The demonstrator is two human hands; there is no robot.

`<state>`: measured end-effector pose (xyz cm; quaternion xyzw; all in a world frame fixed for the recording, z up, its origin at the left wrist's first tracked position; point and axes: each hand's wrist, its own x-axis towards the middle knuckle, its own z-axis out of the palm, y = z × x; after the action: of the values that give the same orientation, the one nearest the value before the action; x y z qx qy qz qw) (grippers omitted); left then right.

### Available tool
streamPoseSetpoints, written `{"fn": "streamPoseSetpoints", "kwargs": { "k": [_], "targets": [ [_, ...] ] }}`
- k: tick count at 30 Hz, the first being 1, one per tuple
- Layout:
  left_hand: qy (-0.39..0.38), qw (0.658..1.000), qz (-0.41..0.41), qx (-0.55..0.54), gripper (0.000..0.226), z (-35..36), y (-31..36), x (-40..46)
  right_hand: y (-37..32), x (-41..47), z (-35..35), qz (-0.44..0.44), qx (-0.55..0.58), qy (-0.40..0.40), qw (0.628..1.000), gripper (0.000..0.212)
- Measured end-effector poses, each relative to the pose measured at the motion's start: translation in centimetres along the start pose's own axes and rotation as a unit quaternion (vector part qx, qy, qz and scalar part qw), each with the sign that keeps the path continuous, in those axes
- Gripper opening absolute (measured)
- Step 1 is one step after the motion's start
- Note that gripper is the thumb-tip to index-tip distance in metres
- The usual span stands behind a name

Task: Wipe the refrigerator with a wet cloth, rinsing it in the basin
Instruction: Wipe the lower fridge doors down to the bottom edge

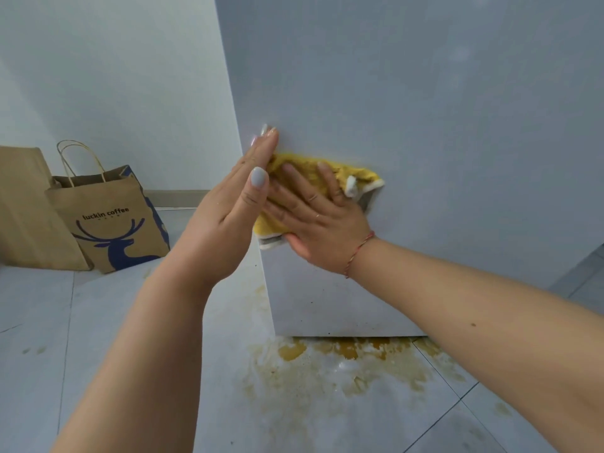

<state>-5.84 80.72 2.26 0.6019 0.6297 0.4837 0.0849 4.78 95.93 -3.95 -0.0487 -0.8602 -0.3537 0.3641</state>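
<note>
Your right hand (318,217) lies flat on the yellow cloth (304,178), fingers straight and spread, pressing it against the grey side panel of the refrigerator (425,109); nothing is curled round the cloth, it is held only by pressure of the palm and fingers. A thin red cord bracelet (359,251) sits on that wrist. The cloth is bunched, close to the panel's left vertical edge, with a white-edged corner showing at its right side and another below your palm. Your left hand (235,204) is also flat and holds nothing: fingers straight and together, edge-on to the camera, fingertips touching the panel just above the cloth's left end, the thumb lying over the cloth's left part. The refrigerator stands on a pale tiled floor (65,354). Yellow-brown liquid (336,364) is pooled and smeared on the tiles directly below the refrigerator's bottom edge, with smaller marks running up beside its left corner. Against the white wall (114,76) to the left stand two brown paper bags: one printed "luckin coffee" bag (111,220) with a blue deer, touching a plain bag (26,207) behind it. The basin is not in view.
</note>
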Motion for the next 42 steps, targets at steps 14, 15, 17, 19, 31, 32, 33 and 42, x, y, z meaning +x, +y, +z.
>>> {"fn": "streamPoseSetpoints", "kwargs": {
  "k": [14,15,17,19,31,32,33,42],
  "targets": [
    [0.103,0.983,0.001,0.153,0.063,2.7,1.3,-0.5,1.3,-16.0,4.9,-0.233,-0.02,-0.166,0.958,0.058],
    [0.104,0.982,-0.001,0.16,0.062,2.9,1.3,-0.5,2.4,-16.8,4.3,-0.22,-0.028,-0.142,0.965,0.06],
    [0.104,0.98,-0.004,0.168,0.063,3.2,1.3,-0.6,4.9,-18.5,2.6,-0.18,-0.051,-0.108,0.976,0.061],
    [0.098,0.98,-0.004,0.174,0.063,3.3,1.3,-0.7,7.1,-20.1,0.8,-0.116,-0.076,-0.088,0.986,0.055],
    [0.095,0.977,0.007,0.189,0.064,3.6,1.0,-1.0,1.2,-17.1,0.5,0.563,0.038,0.011,0.825,0.066],
    [0.094,0.976,0.009,0.195,0.064,3.6,0.9,-1.0,0.1,-15.0,0.8,0.627,0.081,0.039,0.774,0.068],
    [0.094,0.975,0.011,0.199,0.064,3.6,0.9,-1.1,-1.0,-13.2,0.8,0.668,0.109,0.06,0.734,0.07],
    [0.05,0.967,0.093,0.234,0.061,6.3,1.7,-0.6,-3.9,-14.2,3.2,0.264,0.015,-0.016,0.964,0.071]
  ]
}}
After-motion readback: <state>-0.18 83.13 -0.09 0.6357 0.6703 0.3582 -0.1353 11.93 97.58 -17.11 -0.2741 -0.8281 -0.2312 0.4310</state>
